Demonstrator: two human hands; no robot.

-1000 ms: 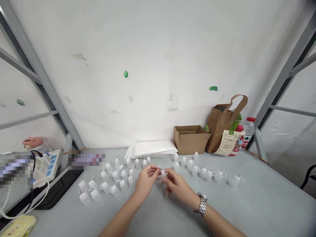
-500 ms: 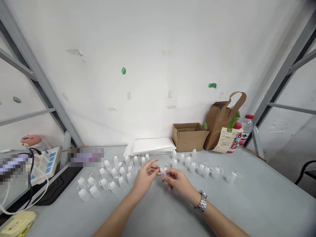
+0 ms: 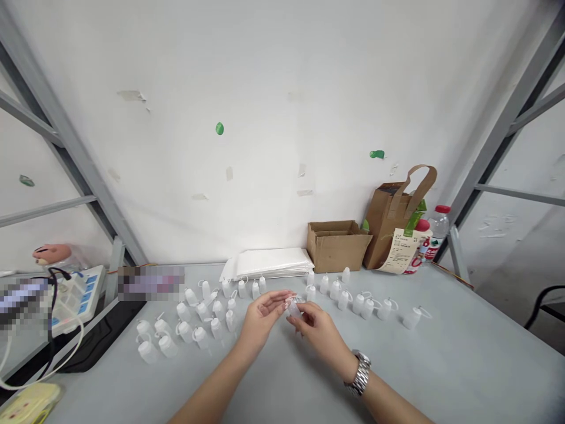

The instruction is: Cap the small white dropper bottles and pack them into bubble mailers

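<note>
While our right hand (image 3: pixel 321 334) pinches the small plastic bottle (image 3: pixel 294 309) over the grey table (image 3: pixel 286 383), our left hand (image 3: pixel 259 318) pinches near its top; we should brace the body gently, since its walls could buckle.

Matt brown cardboard box (image 3: pixel 339 252); shiny metal watch (image 3: pixel 361 373).

One cardboard box (image 3: pixel 339 253) stood with one paper bag (image 3: pixel 383 227) and two red-topped bottles (image 3: pixel 437 229) to its right, over two dozen small white bottles (image 3: pixel 147 352) before or left of it, three green patches (image 3: pixel 219 128) higher up.
</note>
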